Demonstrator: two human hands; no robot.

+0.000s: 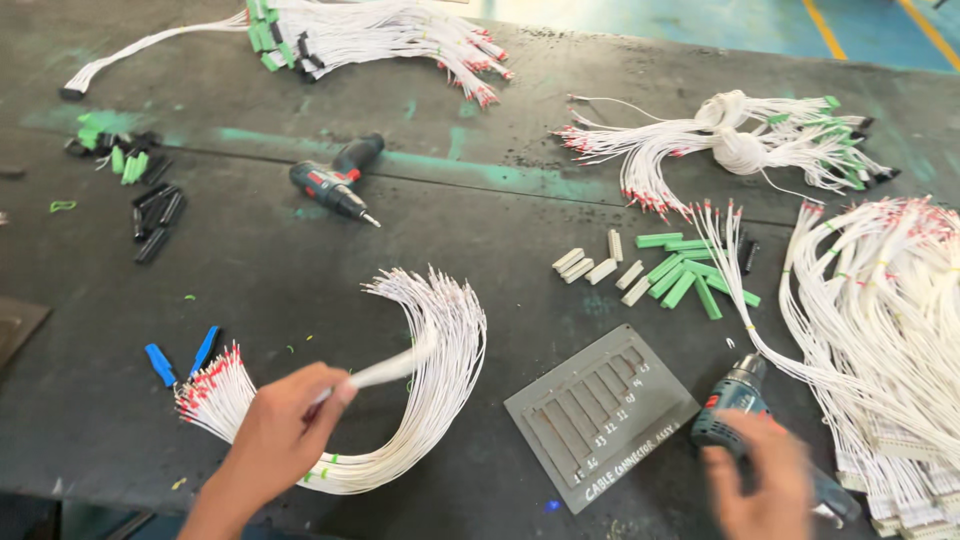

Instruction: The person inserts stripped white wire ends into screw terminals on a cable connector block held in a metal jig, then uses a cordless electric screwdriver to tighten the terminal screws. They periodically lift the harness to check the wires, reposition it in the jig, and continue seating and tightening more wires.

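Workbench seen from above. The left hand, at the near left, is curled with fingers closed around a thin white piece, blurred so that its kind cannot be told, which projects up and to the right from the fist. The hand lies over a curved bundle of white wires with red-tipped ends at its left; the bundle arcs across the dark work mat. The right hand, at the near right, is blurred; it rests on the handle of a blue-grey cordless driver, fingers bent over it, though how firmly it grips cannot be told. Between the hands lies a grey slotted plate. Beyond it, loose white and green connector housings; farther left, a second driver; blue-handled pliers at near left.
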